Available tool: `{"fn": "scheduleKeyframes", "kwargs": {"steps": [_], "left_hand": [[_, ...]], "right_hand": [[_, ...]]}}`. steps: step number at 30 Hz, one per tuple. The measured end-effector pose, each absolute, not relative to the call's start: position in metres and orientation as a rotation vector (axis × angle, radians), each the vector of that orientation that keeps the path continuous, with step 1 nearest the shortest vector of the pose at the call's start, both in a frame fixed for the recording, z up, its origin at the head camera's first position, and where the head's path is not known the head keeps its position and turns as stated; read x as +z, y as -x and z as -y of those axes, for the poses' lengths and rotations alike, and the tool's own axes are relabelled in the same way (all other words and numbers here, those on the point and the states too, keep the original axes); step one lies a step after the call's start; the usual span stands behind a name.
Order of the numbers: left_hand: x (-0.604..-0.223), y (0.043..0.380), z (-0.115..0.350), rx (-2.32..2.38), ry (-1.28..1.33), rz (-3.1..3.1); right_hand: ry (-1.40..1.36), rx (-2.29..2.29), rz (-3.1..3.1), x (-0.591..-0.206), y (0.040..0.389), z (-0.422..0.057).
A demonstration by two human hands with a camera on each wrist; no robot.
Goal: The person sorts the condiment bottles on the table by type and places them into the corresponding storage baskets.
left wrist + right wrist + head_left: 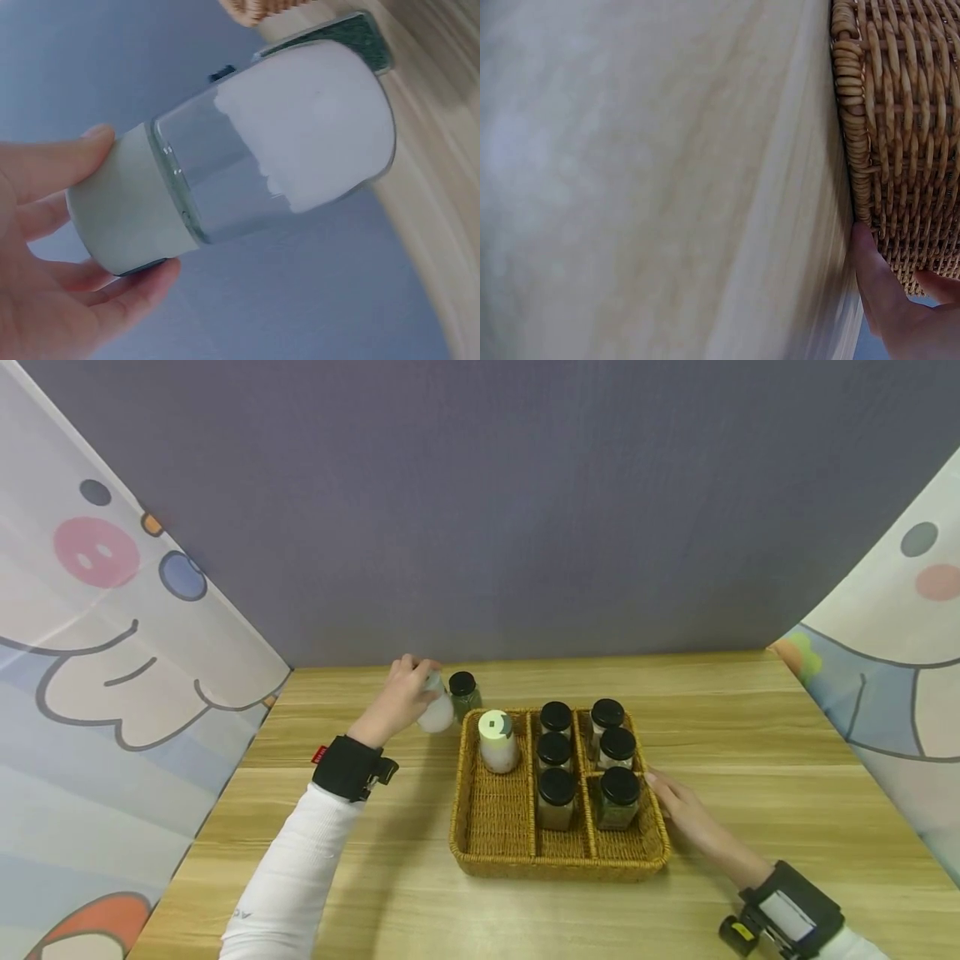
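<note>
My left hand [405, 693] grips a clear glass shaker jar [277, 135] by its pale green cap [131, 202]. White powder lies inside the jar, toward its base. Just right of it, a black-lidded jar with green contents [465, 696] stands on the table behind the basket. At the divided wicker basket [555, 868], my right hand [686, 810] touches the outer right side with its fingers. In the right wrist view, these fingers [877, 277] lie against the woven wall. Whether the shaker jar rests on the table I cannot tell.
A second pale-capped shaker jar [498, 743] stands in the basket's left compartment. Several black-lidded jars [557, 789] fill the middle and right compartments. The wooden table [750, 718] meets a grey wall panel [525, 527] at the back, and printed cartoon sheets [112, 693] flank both sides.
</note>
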State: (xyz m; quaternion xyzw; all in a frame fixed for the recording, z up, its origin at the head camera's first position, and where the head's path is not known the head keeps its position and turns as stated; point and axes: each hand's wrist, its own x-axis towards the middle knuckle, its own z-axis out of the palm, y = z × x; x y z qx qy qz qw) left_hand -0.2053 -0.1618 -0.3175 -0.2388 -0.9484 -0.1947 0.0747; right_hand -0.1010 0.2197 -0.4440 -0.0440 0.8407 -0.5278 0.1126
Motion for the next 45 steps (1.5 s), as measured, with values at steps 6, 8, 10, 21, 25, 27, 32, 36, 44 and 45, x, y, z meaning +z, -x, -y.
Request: {"fn": "scheduleKeyframes", "kwargs": {"steps": [6, 8, 10, 21, 25, 27, 32, 36, 44, 45], "left_hand": [[-0.307, 0.196, 0.157, -0.541, 0.797, 2.805], [-0.304, 0.193, 0.155, -0.544, 0.818, 2.794], [-0.299, 0.189, 0.153, -0.549, 0.838, 2.788], [-0.276, 0.169, 0.146, -0.504, 0.970, 2.699], [-0.273, 0.163, 0.144, -0.484, 1.045, 2.649], [-0.271, 0.160, 0.142, -0.478, 1.072, 2.626], [-0.268, 0.153, 0.138, -0.458, 1.153, 2.558], [-0.267, 0.148, 0.134, -0.467, 1.210, 2.518], [-0.267, 0.139, 0.127, -0.489, 1.304, 2.484], [-0.267, 0.139, 0.126, -0.489, 1.321, 2.468]], "right_hand": [[0.140, -1.537, -2.476, -0.444, 0.100, -0.220], [0.143, -1.536, -2.476, -0.443, 0.100, -0.220], [0.141, -1.535, -2.475, -0.443, 0.100, -0.220], [0.148, -1.553, -2.474, -0.443, 0.101, -0.219], [0.140, -1.543, -2.476, -0.443, 0.101, -0.220], [0.134, -1.536, -2.478, -0.443, 0.100, -0.220], [0.126, -1.519, -2.496, -0.442, 0.100, -0.220], [0.130, -1.533, -2.502, -0.443, 0.101, -0.220], [0.120, -1.529, -2.496, -0.443, 0.100, -0.220], [0.121, -1.532, -2.494, -0.443, 0.100, -0.220]]}}
